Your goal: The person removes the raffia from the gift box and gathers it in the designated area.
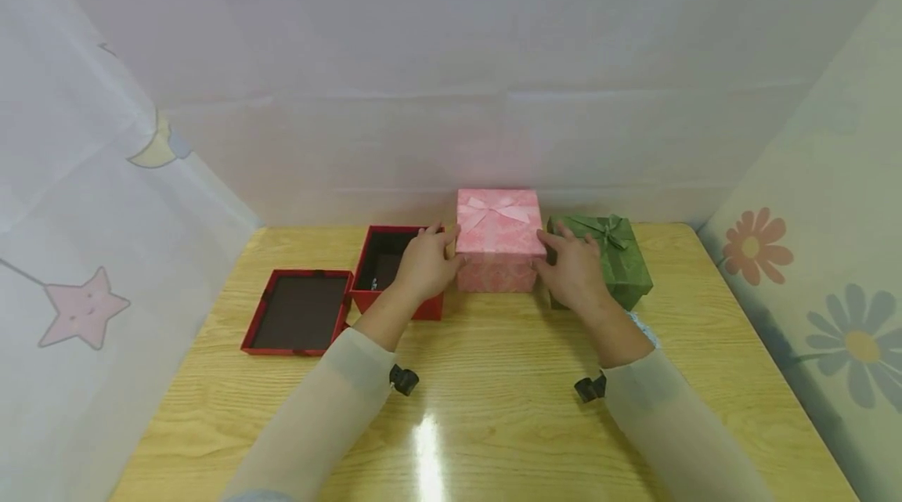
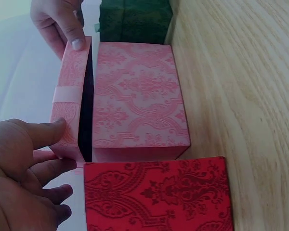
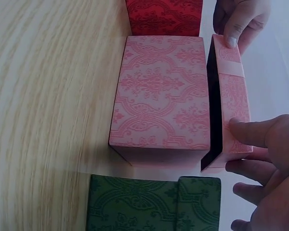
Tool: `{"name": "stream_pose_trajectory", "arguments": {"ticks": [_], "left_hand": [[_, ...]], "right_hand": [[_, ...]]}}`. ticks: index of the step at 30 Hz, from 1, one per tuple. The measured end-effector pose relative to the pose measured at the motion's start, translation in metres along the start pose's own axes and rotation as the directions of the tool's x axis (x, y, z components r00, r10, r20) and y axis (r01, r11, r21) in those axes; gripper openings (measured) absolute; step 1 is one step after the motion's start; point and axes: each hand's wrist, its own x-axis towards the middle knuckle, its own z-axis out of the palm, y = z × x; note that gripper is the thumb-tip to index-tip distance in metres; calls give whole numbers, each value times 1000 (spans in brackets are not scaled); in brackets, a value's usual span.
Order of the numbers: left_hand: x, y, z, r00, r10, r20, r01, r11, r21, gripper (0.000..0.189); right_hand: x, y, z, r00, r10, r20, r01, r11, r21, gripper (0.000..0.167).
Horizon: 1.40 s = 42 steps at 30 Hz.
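The bow-topped lid (image 1: 499,232) is pinched by left hand (image 1: 431,261) and right hand (image 1: 574,269). It is held above the pink box (image 2: 139,96).

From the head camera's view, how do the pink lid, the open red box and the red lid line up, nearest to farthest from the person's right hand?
1. Pink lid: nearest, held at the fingertips of the right hand.
2. Open red box: next, to the left of the pink lid.
3. Red lid: farthest, out to the left past the red box.
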Motion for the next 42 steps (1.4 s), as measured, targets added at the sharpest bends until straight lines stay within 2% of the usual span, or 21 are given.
{"name": "stream_pose_trajectory", "arguments": {"ticks": [10, 18, 23, 27, 32, 35, 40, 42], "left_hand": [[-9, 5, -8, 1000, -7, -24, 5, 998, -59, 63], [-16, 1, -13, 995, 58, -80, -70, 986, -151, 63], [-21, -2, -14, 995, 22, -96, -44, 970, -241, 64], [-24, -5, -14, 990, 11, -138, -57, 940, -335, 62], [-27, -7, -15, 983, -11, -182, -71, 898, -434, 57], [-29, -8, -15, 976, -21, -218, -93, 862, -499, 53], [-29, -10, -15, 962, -11, -274, -160, 788, -594, 47], [-30, -10, -15, 960, -11, -281, -170, 774, -610, 46]], "right_hand": [[-6, -4, -7, 999, -42, -29, 42, 999, -3, 56], [-13, -7, -12, 998, -47, -51, 50, 997, 53, 58], [-17, -9, -14, 990, -84, -116, 92, 993, 70, 61], [-20, -12, -16, 983, -88, -159, 110, 985, 132, 63], [-25, -15, -18, 987, -32, -161, 68, 972, 225, 68], [-27, -14, -17, 985, -11, -170, 56, 964, 262, 68], [-29, -15, -15, 969, -19, -246, 101, 941, 323, 54], [-30, -15, -15, 959, -31, -280, 130, 930, 344, 47]]}}
